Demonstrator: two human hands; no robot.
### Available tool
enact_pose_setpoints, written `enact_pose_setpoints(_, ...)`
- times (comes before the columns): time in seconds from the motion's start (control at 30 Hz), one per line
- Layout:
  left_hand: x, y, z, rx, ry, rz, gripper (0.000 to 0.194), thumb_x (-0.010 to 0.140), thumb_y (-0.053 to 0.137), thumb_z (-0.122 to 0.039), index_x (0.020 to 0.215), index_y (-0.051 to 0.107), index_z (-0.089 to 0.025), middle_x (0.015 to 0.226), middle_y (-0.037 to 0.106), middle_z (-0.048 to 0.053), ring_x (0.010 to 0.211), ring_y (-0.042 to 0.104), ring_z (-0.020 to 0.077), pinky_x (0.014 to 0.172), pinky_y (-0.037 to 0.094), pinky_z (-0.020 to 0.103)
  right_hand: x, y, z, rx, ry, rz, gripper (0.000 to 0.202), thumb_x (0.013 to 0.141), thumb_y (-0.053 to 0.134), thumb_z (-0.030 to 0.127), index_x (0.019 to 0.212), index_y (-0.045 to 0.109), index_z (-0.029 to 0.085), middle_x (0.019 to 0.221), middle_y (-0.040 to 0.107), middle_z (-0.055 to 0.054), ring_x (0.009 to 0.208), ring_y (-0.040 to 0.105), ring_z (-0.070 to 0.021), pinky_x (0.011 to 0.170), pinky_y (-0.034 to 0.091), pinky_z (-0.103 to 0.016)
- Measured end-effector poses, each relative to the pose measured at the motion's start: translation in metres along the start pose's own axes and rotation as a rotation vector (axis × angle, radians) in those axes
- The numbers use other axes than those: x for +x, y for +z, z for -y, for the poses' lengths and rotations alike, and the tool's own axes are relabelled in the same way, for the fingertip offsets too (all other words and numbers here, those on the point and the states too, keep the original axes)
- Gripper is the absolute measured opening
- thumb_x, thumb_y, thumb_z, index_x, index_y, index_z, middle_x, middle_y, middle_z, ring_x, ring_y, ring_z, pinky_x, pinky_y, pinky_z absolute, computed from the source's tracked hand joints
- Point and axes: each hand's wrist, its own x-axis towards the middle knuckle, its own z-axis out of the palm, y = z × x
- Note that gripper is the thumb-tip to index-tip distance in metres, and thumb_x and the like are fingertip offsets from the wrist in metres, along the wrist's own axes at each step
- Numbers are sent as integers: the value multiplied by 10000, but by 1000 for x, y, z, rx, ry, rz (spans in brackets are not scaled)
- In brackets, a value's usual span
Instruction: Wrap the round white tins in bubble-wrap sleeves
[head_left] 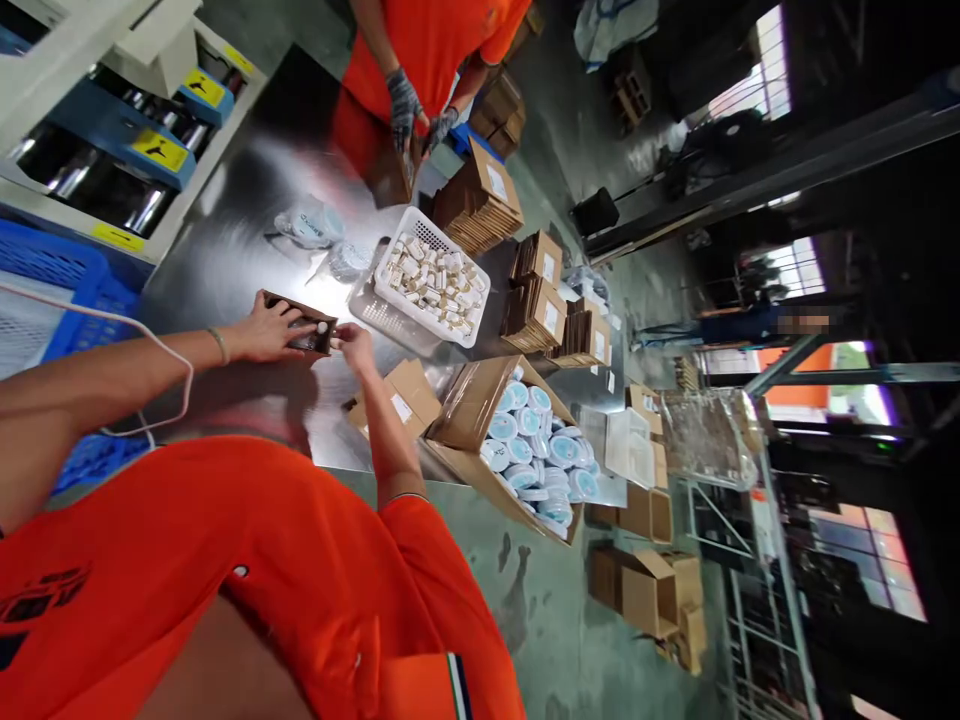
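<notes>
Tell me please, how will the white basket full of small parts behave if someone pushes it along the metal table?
The white basket probably slides easily, since the metal table looks smooth and shiny. Piled with small parts, it may feel rather heavy for its size. Its low, wide shape makes tipping unlikely.

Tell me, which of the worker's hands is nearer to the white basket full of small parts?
The right hand. It pinches the end of the small brown box just beside the white basket; the left hand grips the box's other end, farther away.
</notes>
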Motion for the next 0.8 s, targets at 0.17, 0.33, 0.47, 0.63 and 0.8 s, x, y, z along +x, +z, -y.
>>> enact_pose_setpoints(0.17, 4, 8, 10, -266, -43, -33, 635, 1018, 656, -504, 1512, 604, -107, 1496, 560, 211, 1340, 393, 355, 1211, 27, 735, 21, 27, 11, 36, -172, 133, 321, 1015, 655, 170, 1324, 729, 121, 1255, 778, -100, 1147, 728, -154, 1047, 540, -231)
enact_pose_setpoints(0.33, -15, -5, 56, -565, -198, -150, 625, 1105, 453, -517, 1465, 553, -16, 1446, 585, 196, 1370, 432, 285, 1274, 256, 526, -1, 26, -10, -102, -467, 154, 442, 1025, 710, 261, 1441, 695, 113, 1493, 624, -191, 1391, 609, -228, 1198, 462, -284)
enact_pose_setpoints(0.47, -19, 2, 80, -742, -263, -82, 1012, 967, 535, -810, 1538, 460, 23, 1441, 615, 216, 1265, 557, 246, 1122, 484, 417, -9, 33, -14, -157, -462, 142, 399, 1064, 647, 215, 1454, 684, 134, 1493, 619, -168, 1330, 618, -223, 1192, 468, -306)
enact_pose_setpoints(0.63, 10, 30, 67, -845, -283, 8, 1213, 796, 605, -939, 1511, 547, 40, 1304, 714, 211, 1092, 649, 238, 1017, 549, 396, 11, 28, 8, -192, -296, 139, 267, 1076, 645, 276, 1287, 727, 134, 1292, 703, -141, 1178, 669, -235, 1050, 542, -315)
enact_pose_setpoints(0.8, 17, 10, 78, -839, -220, 114, 1067, 883, 621, -816, 1532, 557, 29, 1385, 693, 202, 1192, 634, 225, 1094, 505, 345, 24, 21, 15, -265, -138, -170, 642, 982, 777, 307, 1538, 535, 98, 1548, 527, -281, 1472, 504, -382, 1184, 467, -514)
